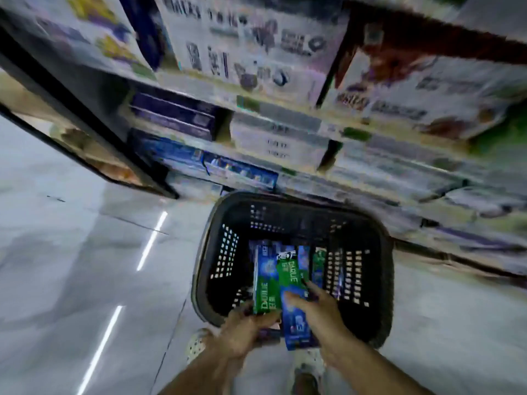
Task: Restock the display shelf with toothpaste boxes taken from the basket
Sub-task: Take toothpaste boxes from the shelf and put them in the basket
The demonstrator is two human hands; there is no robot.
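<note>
A black plastic basket (222, 260) stands on the floor below the display shelf (285, 121). Inside it lie several green-and-blue toothpaste boxes. My left hand (245, 332) grips the near end of one toothpaste box (266, 280) at the basket's near rim. My right hand (322, 312) holds a second toothpaste box (293, 283), thumb across its top face, the box tilted over the rim. More boxes (318, 263) lie deeper in the basket, partly hidden. The view is blurred.
The shelf rows carry blurred boxed goods, with blue toothpaste packs (239, 169) on a low row just above the basket. Glossy grey floor tiles (85, 252) spread to the left. My feet in light clogs (196, 343) stand at the basket's near side.
</note>
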